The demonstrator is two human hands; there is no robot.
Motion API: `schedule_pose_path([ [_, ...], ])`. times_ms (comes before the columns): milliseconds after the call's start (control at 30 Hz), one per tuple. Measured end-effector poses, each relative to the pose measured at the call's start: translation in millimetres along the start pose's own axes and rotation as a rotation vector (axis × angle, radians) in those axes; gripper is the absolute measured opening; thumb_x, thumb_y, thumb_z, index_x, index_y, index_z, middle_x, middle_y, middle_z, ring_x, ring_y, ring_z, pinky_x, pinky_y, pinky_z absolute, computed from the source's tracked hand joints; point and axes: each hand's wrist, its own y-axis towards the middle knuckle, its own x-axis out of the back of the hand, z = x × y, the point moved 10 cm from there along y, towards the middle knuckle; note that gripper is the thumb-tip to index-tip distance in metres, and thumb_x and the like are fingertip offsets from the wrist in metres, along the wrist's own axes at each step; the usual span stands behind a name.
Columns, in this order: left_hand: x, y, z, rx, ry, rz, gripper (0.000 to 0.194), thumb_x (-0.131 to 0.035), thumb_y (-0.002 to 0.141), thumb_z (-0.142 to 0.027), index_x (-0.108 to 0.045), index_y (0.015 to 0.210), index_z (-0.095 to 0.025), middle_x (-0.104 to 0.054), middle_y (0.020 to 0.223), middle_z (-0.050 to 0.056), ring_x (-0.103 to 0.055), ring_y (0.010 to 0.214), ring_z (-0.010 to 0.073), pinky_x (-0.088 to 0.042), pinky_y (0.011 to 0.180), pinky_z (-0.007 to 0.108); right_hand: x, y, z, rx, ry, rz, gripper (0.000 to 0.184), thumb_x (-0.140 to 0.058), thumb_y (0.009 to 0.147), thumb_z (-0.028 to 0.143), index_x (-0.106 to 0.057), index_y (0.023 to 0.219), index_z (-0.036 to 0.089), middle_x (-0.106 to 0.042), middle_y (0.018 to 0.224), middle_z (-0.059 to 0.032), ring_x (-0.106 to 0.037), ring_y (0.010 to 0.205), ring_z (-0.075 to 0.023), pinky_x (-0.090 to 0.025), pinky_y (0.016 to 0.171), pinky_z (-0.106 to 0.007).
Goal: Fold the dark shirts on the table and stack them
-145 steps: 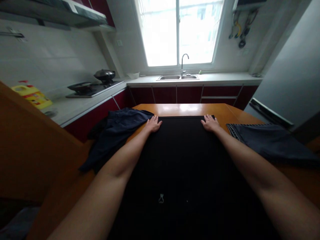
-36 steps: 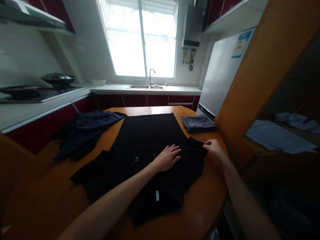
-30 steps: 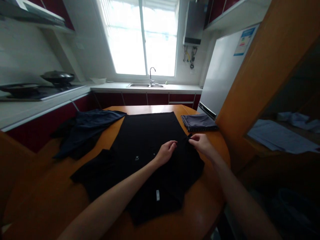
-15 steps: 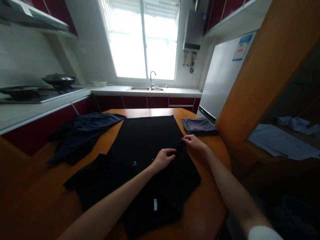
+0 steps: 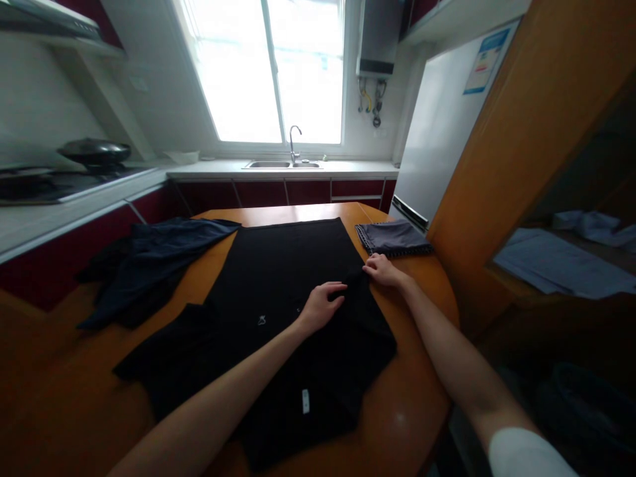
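Head view: a black shirt (image 5: 278, 285) lies spread across the wooden counter (image 5: 397, 391) at centre. The left hand (image 5: 322, 308) is over it, thumb and fingers parted; the right hand (image 5: 381, 270), right of centre, bends its fingers at the shirt's edge, pinching or not unclear. Uneven tugging could wrinkle the fabric; drifting knuckles might nudge the folded grey cloth (image 5: 395, 237) just beyond.

No word or number can be read with certainty here. The black shirt (image 5: 278, 278) carries a white tag (image 5: 305, 401) at its near end and a small pale mark (image 5: 262, 320) on its cloth, perhaps a logo, but too small for reading. Beyond the shirt, to its right, the fridge (image 5: 432, 126) bears a blue-topped sticker (image 5: 485, 61) with illegible print.
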Motion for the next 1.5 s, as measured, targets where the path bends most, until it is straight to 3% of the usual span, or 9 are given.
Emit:
schedule_pose_path([
  [267, -5.0, -17, -37, -0.163, 0.414, 0.090, 0.037, -0.065, 0.087, -0.017, -0.070, 0.123, -0.022, -0.049, 0.150, 0.012, -0.044, 0.138, 0.0348, -0.034, 0.114, 0.054, 8, 0, -3, -0.019, 0.061, -0.054, 0.016, -0.064, 0.090, 0.029, -0.076, 0.084, 0.020, -0.067, 0.097, -0.0078, -0.059, 0.092, -0.0192, -0.044, 0.087, -0.028],
  [467, -67.0, -82, -109, -0.399, 0.347, 0.653, 0.065, -0.065, 0.092, -0.040, -0.044, 0.151, -0.024, -0.033, 0.160, 0.013, -0.031, 0.148, 0.0333, -0.025, 0.120, 0.050, 21, 1, -9, 0.016, 0.189, -0.109, 0.026, -0.053, 0.092, 0.019, -0.077, 0.086, 0.014, -0.073, 0.089, -0.0072, -0.065, 0.085, -0.0175, -0.047, 0.081, -0.025],
  [700, -102.8, -120, -106, -0.426, 0.344, 0.815, 0.081, -0.057, 0.094, -0.055, -0.023, 0.160, -0.020, -0.015, 0.164, 0.016, -0.017, 0.152, 0.0331, -0.014, 0.123, 0.053, 15, -3, 0, 0.064, 0.250, -0.090, 0.018, -0.066, 0.087, 0.028, -0.079, 0.090, 0.015, -0.073, 0.089, -0.0053, -0.064, 0.079, -0.0157, -0.048, 0.074, -0.022],
  [833, -101.6, -130, -113, -0.429, 0.311, 0.886, 0.086, -0.060, 0.091, -0.059, -0.022, 0.160, -0.023, -0.010, 0.165, 0.015, -0.014, 0.152, 0.0356, -0.012, 0.122, 0.058, 11, -3, 1, 0.054, 0.224, -0.088, 0.010, -0.074, 0.080, 0.024, -0.078, 0.080, 0.016, -0.070, 0.084, -0.0042, -0.061, 0.073, -0.0130, -0.045, 0.070, -0.020],
  [933, -91.2, -130, -130, -0.433, 0.194, 0.982, 0.075, -0.063, 0.092, -0.050, -0.030, 0.157, -0.030, -0.025, 0.163, 0.010, -0.023, 0.150, 0.0325, -0.018, 0.122, 0.054, 11, -1, -2, 0.029, 0.210, -0.103, 0.008, -0.075, 0.081, 0.024, -0.078, 0.077, 0.017, -0.070, 0.079, -0.0035, -0.060, 0.071, -0.0130, -0.044, 0.070, -0.021],
  [1067, -64.7, -78, -125, -0.380, 0.077, 0.920, 0.046, -0.055, 0.098, -0.033, -0.054, 0.144, -0.031, -0.056, 0.145, 0.005, -0.054, 0.133, 0.0245, -0.039, 0.113, 0.037, 12, 0, -6, -0.013, 0.203, -0.130, 0.014, -0.073, 0.083, 0.027, -0.077, 0.075, 0.016, -0.071, 0.076, -0.0041, -0.061, 0.071, -0.0143, -0.044, 0.071, -0.022],
  [1200, -17.6, 26, -68, -0.202, 0.196, 0.327, 0.030, -0.058, 0.093, -0.030, -0.073, 0.118, -0.024, -0.073, 0.113, 0.008, -0.067, 0.104, 0.0249, -0.048, 0.099, 0.033, 19, -4, -11, -0.061, 0.220, -0.160, 0.018, -0.064, 0.088, 0.022, -0.077, 0.077, 0.015, -0.075, 0.078, -0.0050, -0.064, 0.072, -0.0152, -0.045, 0.070, -0.022],
  [1267, -10.6, 59, -40, -0.124, 0.320, 0.190, 0.032, -0.064, 0.088, -0.028, -0.072, 0.118, -0.021, -0.069, 0.117, 0.011, -0.064, 0.109, 0.0271, -0.045, 0.102, 0.034, 23, -8, -14, -0.090, 0.231, -0.183, 0.017, -0.061, 0.088, 0.018, -0.077, 0.081, 0.016, -0.077, 0.084, -0.0061, -0.067, 0.077, -0.0161, -0.046, 0.072, -0.021],
  [1500, -42.6, 128, -2, -0.047, 0.373, 0.289, 0.021, -0.079, 0.073, -0.038, -0.075, 0.083, -0.020, -0.069, 0.101, 0.008, -0.063, 0.099, 0.0256, -0.046, 0.094, 0.031, 27, -16, -24, -0.184, 0.228, -0.234, 0.019, -0.060, 0.085, 0.011, -0.078, 0.086, 0.018, -0.078, 0.090, -0.0078, -0.071, 0.083, -0.0180, -0.049, 0.074, -0.023],
])
